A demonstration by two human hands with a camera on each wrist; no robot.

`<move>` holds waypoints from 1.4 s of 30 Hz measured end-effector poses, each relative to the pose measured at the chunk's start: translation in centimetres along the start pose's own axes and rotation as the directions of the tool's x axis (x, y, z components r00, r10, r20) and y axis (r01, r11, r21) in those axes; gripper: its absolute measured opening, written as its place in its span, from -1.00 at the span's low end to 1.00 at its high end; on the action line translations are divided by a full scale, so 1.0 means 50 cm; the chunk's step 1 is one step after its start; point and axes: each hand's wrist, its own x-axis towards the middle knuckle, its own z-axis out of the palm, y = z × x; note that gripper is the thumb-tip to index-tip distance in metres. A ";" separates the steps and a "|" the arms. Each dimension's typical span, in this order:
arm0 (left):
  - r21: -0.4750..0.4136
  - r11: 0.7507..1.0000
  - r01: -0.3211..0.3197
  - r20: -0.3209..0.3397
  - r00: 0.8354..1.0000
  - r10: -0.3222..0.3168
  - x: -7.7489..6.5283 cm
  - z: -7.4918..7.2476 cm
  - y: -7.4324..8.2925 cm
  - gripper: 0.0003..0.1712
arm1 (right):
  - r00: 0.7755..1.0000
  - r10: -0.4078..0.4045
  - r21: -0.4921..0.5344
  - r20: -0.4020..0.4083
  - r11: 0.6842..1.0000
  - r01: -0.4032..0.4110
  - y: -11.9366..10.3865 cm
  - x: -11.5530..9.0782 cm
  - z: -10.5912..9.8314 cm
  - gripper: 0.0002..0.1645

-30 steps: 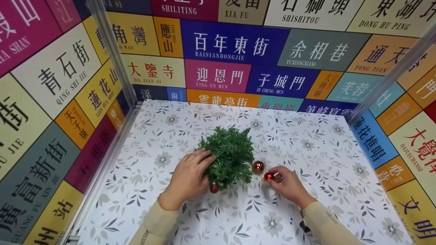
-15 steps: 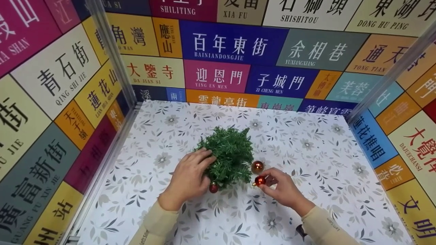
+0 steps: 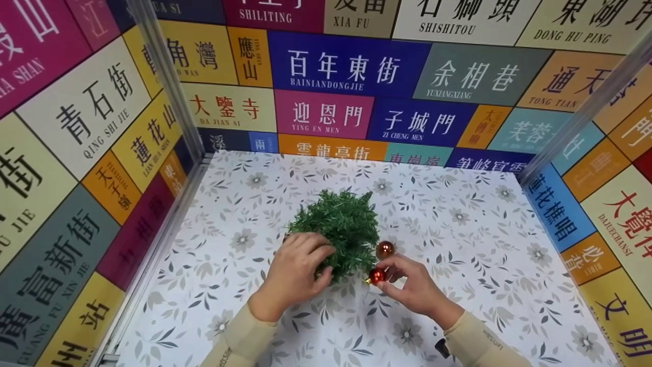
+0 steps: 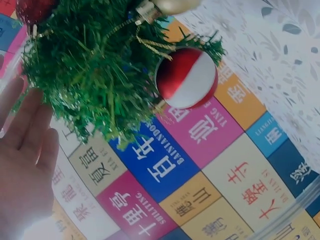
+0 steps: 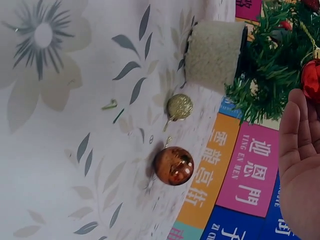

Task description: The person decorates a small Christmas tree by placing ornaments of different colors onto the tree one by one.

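Note:
A small artificial Christmas tree (image 3: pixel 338 219) stands mid-table, its pale pot (image 5: pixel 212 57) visible in the right wrist view. My left hand (image 3: pixel 295 265) is at the tree's left front, fingers bent loosely against the foliage. In the left wrist view its fingers (image 4: pixel 30 120) look fairly straight beside the branches. With thumb and fingers, my right hand (image 3: pixel 415 285) pinches a shiny red Christmas ball (image 3: pixel 377 276), gold cap toward the tree. A red-and-white ball (image 4: pixel 187 77), a dark red ball (image 4: pixel 36 9) and a gold ornament (image 4: pixel 175 5) are on the tree.
A copper ball (image 3: pixel 385 248) lies on the table just right of the tree. Near it lies a glittery gold ball (image 5: pixel 180 107). White floral paper (image 3: pixel 244 199) covers the tabletop, and sign-patterned walls (image 3: pixel 351 61) enclose the back and sides.
My right hand has carried the red ball leftward, closer to the tree's front. My left hand has shifted right, covering the dark red ball that showed low on the tree.

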 end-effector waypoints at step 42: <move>-0.011 0.996 -0.094 0.090 0.991 0.095 -0.006 0.046 0.038 -0.91 | 0.992 -0.124 0.089 -0.036 0.988 0.127 -0.077 0.028 0.035 -0.59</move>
